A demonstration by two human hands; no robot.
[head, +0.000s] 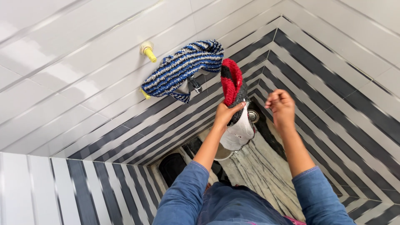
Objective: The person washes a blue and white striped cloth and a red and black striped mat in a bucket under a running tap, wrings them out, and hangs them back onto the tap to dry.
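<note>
left hand (227, 113): raised in front of the tiled wall (62, 75), fingers clenched on the lower part of the red/black knit piece (231, 85); thumb side faces cam.
right hand (280, 107): up beside it, a bit apart, touching nothing. Fingers curled loosely inward; holds nothing that can be seen.
red/black knit piece: sock- or glove-like, stands up above the left grip, top flopping over. A white cloth part (239, 132) hangs below the hand; can't tell if it is the same item or a 2nd one.
striped cloth (183, 68): blue/white/grey, draped over a wall fitting just left of the red piece, not touching either hand. Yellow tap (148, 51) sticks out of the wall near its upper left.
handling (judgement): knit looks soft, light, limp, prob. damp and a bit heavier if wet. Not fragile, not slippery. Will sag wherever unsupported, so best taken mid-body or at the cuff edge w/ a full pinch, 2nd hand at the free end.
sleeves (187, 196): blue, both forearms bare above them.
hidden / unclear: fitting under the striped cloth mostly covered, only a dark metal bit shows. Left palm and grip contact hidden by cloth. Floor (266, 175) area blurred: dark round object lower left and a pale bowl-like rim behind the arm can't be identified. Small round metal thing by the white cloth, maybe a drain, unsure.
</note>
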